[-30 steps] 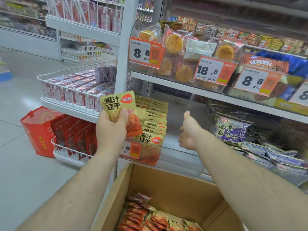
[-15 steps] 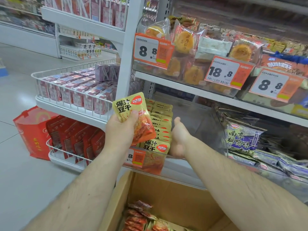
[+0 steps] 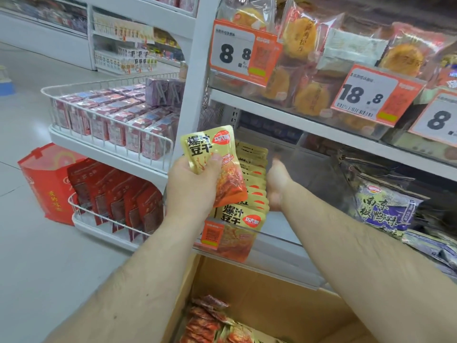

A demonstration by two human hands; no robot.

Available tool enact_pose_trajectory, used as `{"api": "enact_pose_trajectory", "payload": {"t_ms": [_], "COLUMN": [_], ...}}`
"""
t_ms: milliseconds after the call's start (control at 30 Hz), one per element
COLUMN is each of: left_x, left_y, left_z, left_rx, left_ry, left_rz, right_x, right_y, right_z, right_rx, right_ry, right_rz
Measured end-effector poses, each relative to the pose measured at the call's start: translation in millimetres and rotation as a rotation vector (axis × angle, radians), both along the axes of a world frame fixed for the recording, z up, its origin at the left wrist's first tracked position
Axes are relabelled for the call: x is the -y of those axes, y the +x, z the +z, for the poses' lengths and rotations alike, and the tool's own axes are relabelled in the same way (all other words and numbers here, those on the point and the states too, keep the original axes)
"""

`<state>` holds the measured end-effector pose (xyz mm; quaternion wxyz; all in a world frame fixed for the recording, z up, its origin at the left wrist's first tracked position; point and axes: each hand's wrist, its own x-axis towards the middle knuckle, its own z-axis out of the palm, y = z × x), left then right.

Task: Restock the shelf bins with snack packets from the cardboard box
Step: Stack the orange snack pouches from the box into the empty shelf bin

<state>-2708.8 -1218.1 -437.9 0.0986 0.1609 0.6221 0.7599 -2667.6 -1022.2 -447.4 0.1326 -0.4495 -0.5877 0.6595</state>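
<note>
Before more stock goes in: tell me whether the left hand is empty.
No: the left hand grips a yellow and orange foil snack packet, held up in front of the row of matching packets in the clear shelf bin.

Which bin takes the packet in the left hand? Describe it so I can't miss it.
Find the white upright post; go to the lower shelf right of it. The clear bin there holds a row of yellow packets matching the held packet, unlike the purple bags further right.
</note>
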Motion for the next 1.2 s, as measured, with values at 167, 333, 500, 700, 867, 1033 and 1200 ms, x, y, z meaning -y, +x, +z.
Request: {"api": "enact_pose_trajectory", "payload": {"t_ms": [167, 333, 500, 700, 867, 1033, 1200], "left_x": [-2.7, -3.5, -3.0, 0.6, 3.6, 8.4, 12.8], "left_y": [-2.8, -3.7, -2.7, -3.4, -1.7, 0.2, 6.3], "left_z": [-1.1, -2.6, -2.8, 1.7, 5.6, 11.7, 17.8], "left_rx": [0.023, 0.018, 0.042, 0.087, 0.087, 0.124, 0.115], "left_ry": [-0.001, 0.015, 0.029, 0.052, 0.037, 0.049, 0.054], "left_rz": [-0.025, -0.037, -0.057, -0.115, -0.152, -0.147, -0.179], "right_x": [-68.4, -21.0, -24.3, -20.9, -4.1, 2.5, 42.4], "right_y": [-17.9, -21.7, -20.3, -12.9, 4.2, 12.4, 29.5], "right_z": [-36.9, -6.0, -10.8, -13.5, -7.1, -20.9, 2.7], "right_rx": [-0.074, -0.146, -0.074, -0.096, -0.049, 0.043, -0.010], "right_ry": [-0.018, -0.072, -0.040, -0.043, -0.199, -0.273, -0.371], "right_rz": [-0.225, -0.033, -0.093, -0.102, -0.060, -0.078, -0.061]}}
